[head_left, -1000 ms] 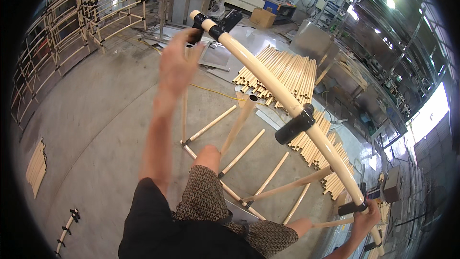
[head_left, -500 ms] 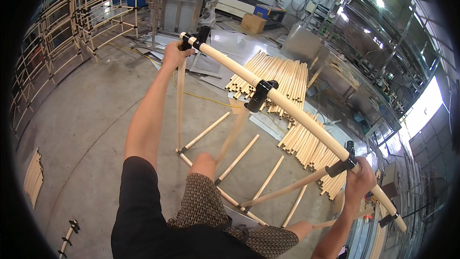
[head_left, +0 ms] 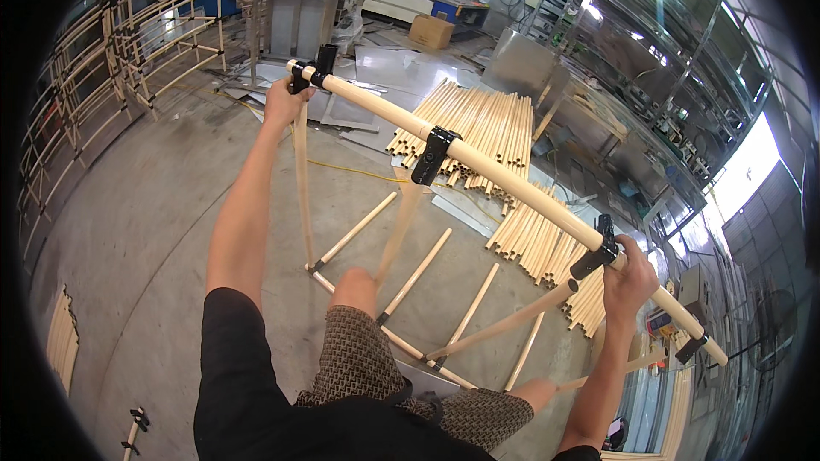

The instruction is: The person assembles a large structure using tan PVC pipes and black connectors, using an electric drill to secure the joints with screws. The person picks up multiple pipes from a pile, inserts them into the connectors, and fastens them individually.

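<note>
Both hands hold a long cream pipe (head_left: 521,192) fitted with several black pipe joints, slanting from upper left to lower right. My left hand (head_left: 285,104) is closed around the black joint (head_left: 299,78) at its far left end. Near the right part, my right hand (head_left: 632,280) wraps round the pipe beside another black joint (head_left: 589,262). Below stand several upright pipes. The open top of one upright (head_left: 504,320) shows just under that joint, apart from it. The middle upright (head_left: 400,226) reaches close to the middle joint (head_left: 434,156); contact is unclear.
On the floor, a base pipe (head_left: 399,342) with joints carries the uprights and several short pipes (head_left: 417,275), around my knees. Stacks of cream pipes (head_left: 474,132) lie beyond. Assembled pipe frames (head_left: 171,30) stand far left, metal racking (head_left: 658,77) to the right. A cardboard box (head_left: 431,32) sits behind.
The right joint has come away from its upright's top, leaving a visible gap. Both hands keep their hold on the long pipe. The whole view has shifted slightly.
</note>
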The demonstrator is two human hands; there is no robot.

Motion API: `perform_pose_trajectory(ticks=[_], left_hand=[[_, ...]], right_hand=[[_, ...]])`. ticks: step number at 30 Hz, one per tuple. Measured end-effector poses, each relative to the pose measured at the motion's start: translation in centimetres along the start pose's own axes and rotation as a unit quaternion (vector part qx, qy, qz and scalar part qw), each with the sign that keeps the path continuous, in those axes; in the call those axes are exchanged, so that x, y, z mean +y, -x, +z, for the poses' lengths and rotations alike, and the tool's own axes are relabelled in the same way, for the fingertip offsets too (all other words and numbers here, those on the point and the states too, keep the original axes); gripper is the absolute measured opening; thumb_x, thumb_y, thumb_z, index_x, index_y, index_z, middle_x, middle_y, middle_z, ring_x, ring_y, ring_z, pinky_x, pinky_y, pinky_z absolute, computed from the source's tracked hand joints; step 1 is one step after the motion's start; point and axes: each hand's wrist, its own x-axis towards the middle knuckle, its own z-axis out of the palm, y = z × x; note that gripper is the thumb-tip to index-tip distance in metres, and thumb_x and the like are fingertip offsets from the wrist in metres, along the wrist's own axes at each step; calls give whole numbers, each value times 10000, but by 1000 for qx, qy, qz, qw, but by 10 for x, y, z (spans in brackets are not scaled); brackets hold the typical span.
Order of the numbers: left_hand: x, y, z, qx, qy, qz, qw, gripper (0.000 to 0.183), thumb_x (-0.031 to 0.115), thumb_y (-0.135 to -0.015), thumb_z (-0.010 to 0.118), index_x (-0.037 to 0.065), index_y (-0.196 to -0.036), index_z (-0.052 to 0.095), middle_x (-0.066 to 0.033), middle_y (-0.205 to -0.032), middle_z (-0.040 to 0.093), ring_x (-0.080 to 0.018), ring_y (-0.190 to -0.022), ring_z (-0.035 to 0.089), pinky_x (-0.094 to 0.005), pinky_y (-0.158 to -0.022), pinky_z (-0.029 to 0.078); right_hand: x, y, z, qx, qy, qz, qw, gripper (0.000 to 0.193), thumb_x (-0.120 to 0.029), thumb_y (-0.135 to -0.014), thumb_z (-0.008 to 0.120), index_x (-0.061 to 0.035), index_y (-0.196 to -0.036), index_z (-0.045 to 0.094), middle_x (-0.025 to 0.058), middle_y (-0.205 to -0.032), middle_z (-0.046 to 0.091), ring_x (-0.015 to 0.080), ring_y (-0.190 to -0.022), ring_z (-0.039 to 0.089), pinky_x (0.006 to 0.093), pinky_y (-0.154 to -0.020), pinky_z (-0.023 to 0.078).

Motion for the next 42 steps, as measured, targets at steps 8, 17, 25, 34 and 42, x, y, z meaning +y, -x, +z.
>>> perform_pose_trajectory(ticks=[8,17,25,34,42], left_hand=[[-26,16,-1,45,13,26,999,431,227,-806,798,-25,-1126,657,-166,-981,731,-256,-908,698,-366,-817,516],[148,193,19,-182,16,146,972,498,395,-886,704,-38,-1131,687,-184,-1033,725,-261,-944,699,-358,-850,528],[169,211,62,-137,-48,137,980,368,349,-855,713,-16,-892,683,-170,-684,660,-326,-637,650,-432,-629,482],[174,227,71,-51,-46,97,993,389,387,-868,687,11,-966,693,-162,-682,663,-337,-650,659,-419,-615,490],[176,220,65,-41,-45,156,986,374,390,-885,670,17,-856,657,-172,-612,631,-367,-603,640,-470,-587,479]], right_hand=[[11,-5,20,27,8,-57,998,261,-56,-674,677,-105,-930,672,80,-729,604,299,-682,592,405,-614,417],[23,-10,23,12,21,-57,998,286,-31,-639,663,-107,-914,678,76,-706,584,294,-677,585,406,-610,414],[21,-15,23,23,-2,-70,997,277,-37,-633,686,-113,-900,682,66,-702,590,284,-677,594,398,-603,418],[23,-19,19,-8,-3,-48,999,275,-60,-673,725,-101,-943,685,103,-746,643,315,-688,621,404,-614,449],[31,-17,22,-7,1,-50,999,284,-69,-675,704,-137,-949,672,67,-707,594,296,-670,590,403,-618,432]])
